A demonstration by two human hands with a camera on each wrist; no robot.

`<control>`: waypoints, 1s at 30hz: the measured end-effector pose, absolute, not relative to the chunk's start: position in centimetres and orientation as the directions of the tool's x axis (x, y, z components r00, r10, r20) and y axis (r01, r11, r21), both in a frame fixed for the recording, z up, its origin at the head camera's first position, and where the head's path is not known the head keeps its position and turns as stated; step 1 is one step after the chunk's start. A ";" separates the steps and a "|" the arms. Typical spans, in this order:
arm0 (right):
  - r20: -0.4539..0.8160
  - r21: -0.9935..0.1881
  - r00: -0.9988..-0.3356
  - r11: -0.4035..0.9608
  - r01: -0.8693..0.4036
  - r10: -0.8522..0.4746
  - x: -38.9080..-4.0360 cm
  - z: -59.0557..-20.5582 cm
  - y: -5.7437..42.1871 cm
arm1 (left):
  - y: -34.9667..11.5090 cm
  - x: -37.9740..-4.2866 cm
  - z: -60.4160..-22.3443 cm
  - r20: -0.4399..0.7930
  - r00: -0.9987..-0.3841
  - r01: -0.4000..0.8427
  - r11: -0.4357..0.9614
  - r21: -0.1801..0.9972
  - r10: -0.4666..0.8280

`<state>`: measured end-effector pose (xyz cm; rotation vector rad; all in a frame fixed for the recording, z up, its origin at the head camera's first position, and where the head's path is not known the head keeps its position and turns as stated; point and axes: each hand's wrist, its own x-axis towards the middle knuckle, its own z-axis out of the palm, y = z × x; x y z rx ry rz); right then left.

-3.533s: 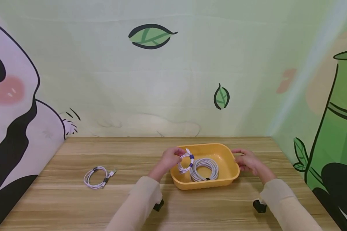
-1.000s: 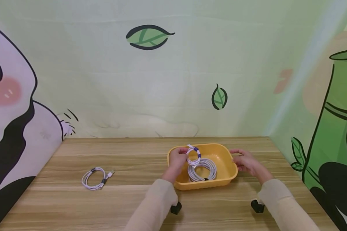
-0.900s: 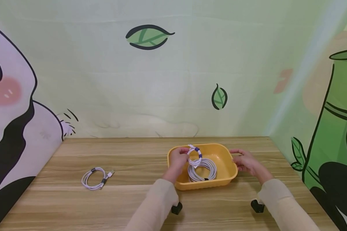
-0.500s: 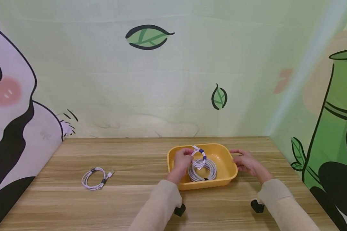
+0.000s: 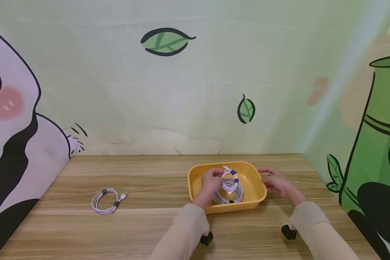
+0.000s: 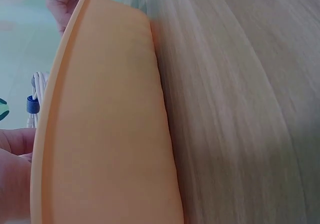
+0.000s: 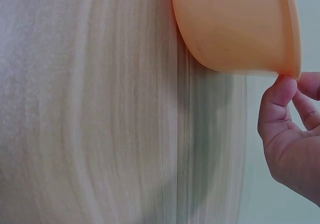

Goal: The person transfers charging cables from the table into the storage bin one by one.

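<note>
In the head view my left hand (image 5: 211,182) pinches a small coil of white cable (image 5: 228,187) with blue ties by its left side. It holds the coil over a yellow plastic basin (image 5: 254,186), overlapping a larger coil of grey cable (image 5: 241,193) that lies inside. My right hand (image 5: 276,181) is at the basin's right end; in the right wrist view its thumb (image 7: 284,88) and a finger meet at the rim, pinching it. The left wrist view shows the basin's outer wall (image 6: 110,109), which hides most of the left hand.
Another coiled white USB cable (image 5: 95,203) with dark ties lies on the wooden table (image 5: 143,231), left of the basin. A printed backdrop (image 5: 195,90) stands right behind the table. Black blocks (image 5: 289,232) sit beneath both wrists.
My left hand has carried the small white coil rightward from the basin's left side to over the grey coil. My right hand and the basin have stayed in place.
</note>
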<state>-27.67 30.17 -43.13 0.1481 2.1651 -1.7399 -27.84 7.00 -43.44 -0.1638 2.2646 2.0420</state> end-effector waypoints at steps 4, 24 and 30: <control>-0.346 -0.919 -0.930 0.243 0.309 -0.123 -27.8 -43.2 30.2 | 7.4 -27.7 -43.5 -0.133 -0.991 -0.134 0.120 0.984 -0.016; -0.357 -0.910 -0.929 0.262 0.321 -0.099 -27.8 -43.1 30.3 | 9.6 -27.3 -44.3 -0.068 -0.998 -0.068 0.231 0.971 -0.009; -0.361 -0.906 -0.928 0.268 0.326 -0.089 -27.9 -43.0 30.2 | 10.1 -27.1 -44.5 -0.063 -0.998 -0.062 0.229 0.972 -0.005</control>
